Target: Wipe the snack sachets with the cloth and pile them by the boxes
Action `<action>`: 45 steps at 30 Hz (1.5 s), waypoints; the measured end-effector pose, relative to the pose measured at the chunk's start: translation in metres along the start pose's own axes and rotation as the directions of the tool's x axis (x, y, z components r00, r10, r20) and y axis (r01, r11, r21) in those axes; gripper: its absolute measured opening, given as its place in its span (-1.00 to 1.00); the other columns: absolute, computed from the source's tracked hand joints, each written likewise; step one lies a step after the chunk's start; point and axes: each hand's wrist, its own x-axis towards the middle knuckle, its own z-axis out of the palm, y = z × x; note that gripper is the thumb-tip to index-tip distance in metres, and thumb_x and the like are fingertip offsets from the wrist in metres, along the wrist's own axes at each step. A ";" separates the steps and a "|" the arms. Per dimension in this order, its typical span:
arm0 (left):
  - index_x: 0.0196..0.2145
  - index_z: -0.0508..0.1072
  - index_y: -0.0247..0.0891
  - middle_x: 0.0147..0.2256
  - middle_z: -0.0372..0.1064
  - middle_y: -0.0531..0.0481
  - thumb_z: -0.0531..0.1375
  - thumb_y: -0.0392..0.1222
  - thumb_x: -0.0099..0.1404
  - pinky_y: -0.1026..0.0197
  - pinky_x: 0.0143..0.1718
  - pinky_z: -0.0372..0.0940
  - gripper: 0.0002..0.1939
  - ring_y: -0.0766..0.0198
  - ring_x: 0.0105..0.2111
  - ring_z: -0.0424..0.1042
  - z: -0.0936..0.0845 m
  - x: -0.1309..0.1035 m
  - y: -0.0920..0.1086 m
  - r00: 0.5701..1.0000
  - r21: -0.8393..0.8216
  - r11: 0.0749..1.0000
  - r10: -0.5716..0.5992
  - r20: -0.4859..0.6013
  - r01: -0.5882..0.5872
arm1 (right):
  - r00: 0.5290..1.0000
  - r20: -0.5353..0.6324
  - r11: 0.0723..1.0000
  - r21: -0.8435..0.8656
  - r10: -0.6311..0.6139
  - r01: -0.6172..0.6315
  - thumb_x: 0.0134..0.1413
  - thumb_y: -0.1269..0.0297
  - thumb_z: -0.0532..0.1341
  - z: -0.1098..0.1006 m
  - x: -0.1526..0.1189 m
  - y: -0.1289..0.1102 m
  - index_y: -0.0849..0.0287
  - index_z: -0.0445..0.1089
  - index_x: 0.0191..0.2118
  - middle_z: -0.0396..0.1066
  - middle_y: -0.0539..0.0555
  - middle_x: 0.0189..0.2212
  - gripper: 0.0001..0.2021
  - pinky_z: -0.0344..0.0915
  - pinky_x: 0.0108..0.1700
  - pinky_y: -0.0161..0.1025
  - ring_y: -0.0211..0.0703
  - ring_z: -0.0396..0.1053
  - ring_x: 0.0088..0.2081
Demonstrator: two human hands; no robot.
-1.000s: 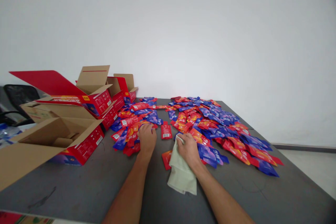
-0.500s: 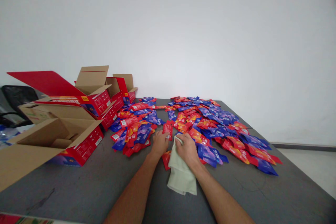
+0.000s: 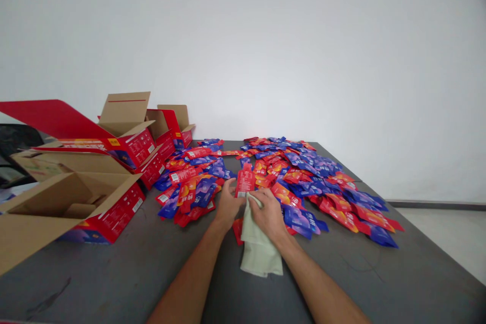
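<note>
Red and glossy, the packet (image 3: 245,181) sits just ahead of both hands, its long axis running away from the person and its barcode end nearest them. From where I stand, the left hand (image 3: 229,203) is at its left edge, fingers partly curled and thumb by the near corner; whether it grips firmly, I can't tell. The right hand (image 3: 265,210) is closed on a pale cloth (image 3: 261,258), bunched at the packet's near right corner and hanging back towards the person. Neither hand is clearly the nearer: the packet lies between them, ahead and to the right of the left, ahead and to the left of the right. One pile (image 3: 195,190) lies on the desk (image 3: 159,273) left of the left hand, another heap (image 3: 304,179) beyond and right of the right.
</note>
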 end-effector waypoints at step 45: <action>0.25 0.26 -0.14 0.04 0.42 -0.09 0.12 -0.56 -0.17 0.15 -0.07 0.36 -0.04 0.05 0.01 0.40 0.003 -0.029 0.032 0.768 -0.178 0.971 -0.007 0.640 0.157 | 0.998 -0.007 0.996 -0.073 -0.057 0.056 0.28 0.30 0.12 -0.012 0.007 0.000 0.12 0.54 -0.15 0.37 0.12 -0.25 -0.77 0.34 -0.14 -0.19 -0.13 0.37 -0.23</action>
